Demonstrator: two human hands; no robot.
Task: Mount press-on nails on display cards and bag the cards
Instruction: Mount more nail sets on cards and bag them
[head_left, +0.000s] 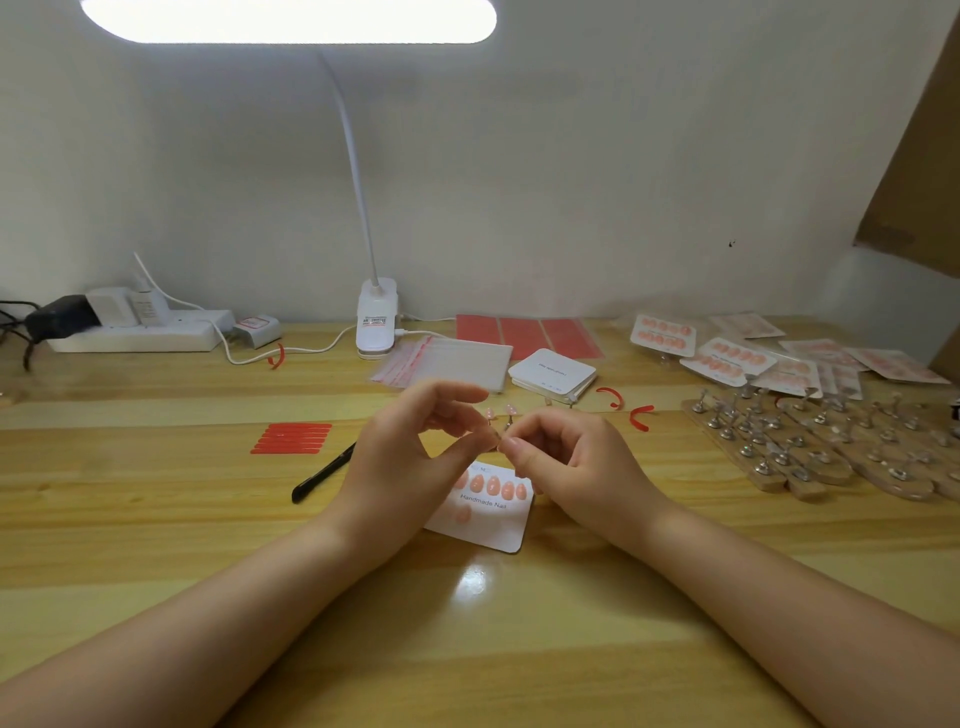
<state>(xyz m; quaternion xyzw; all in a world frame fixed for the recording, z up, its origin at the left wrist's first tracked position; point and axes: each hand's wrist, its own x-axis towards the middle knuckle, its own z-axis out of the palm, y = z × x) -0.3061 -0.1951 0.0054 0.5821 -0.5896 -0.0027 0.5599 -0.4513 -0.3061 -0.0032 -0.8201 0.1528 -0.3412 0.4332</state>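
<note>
Wooden desk (156, 519), half-filled display card (488, 525); left hand (410, 457) and right hand (566, 457) pinch something tiny, probably a nail. Next: press it on.

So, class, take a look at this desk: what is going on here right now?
A person is mounting press-on nails on a white display card lying on the wooden table. The left hand and right hand meet just above the card, pinching something small between their fingertips; it is too small to tell exactly what. The card already carries a row of pink nails and one more below. Finished cards lie at the far right, behind wooden nail stands.
</note>
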